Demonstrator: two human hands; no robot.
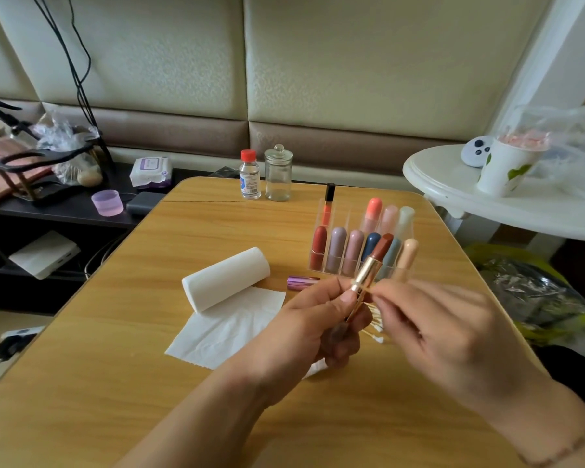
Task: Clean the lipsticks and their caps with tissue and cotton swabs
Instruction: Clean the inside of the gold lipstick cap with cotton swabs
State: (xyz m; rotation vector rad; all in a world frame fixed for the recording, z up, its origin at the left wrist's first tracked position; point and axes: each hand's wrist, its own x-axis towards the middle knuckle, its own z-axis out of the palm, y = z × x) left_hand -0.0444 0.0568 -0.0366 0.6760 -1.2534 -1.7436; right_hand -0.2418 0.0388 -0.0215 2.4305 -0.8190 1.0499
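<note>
My left hand [313,327] grips the open lipstick [372,268] — fingers curled round its lower barrel, thumb along the gold tube. Brown-red bullet is extended and tilted up to the right, in front of the organizer. My right hand [433,329] is pinched at the gold collar, thumb and forefinger tips together right at the tube; something thin seems to be in the pinch, likely a cotton swab, but blur hides it, so I cannot tell for sure.

Under my hands, a small pile of cotton swabs [377,327] lies on the wooden table [122,332], mostly hidden by my fingers. A purple metallic cap [299,282] lies on its side just beyond my left thumb, near the end of the tissue roll [227,278]. The roll lies on its side with a sheet [223,329] spread flat toward me; my left wrist is over the sheet's near corner.

The clear acrylic organizer [318,268] sits beyond my hands, holding capped lipsticks [336,248] upright in two rows — red, mauve, pink, blue in front, coral and pale ones behind, plus a lip gloss tube [328,204] with a black cap at back left.

At the table's far edge: a small clear bottle [249,175] with a red cap, and just beside it on the right a lidded glass jar [278,173]. A paper cup [507,167] stands on the white round table [453,197] to the right.
</note>
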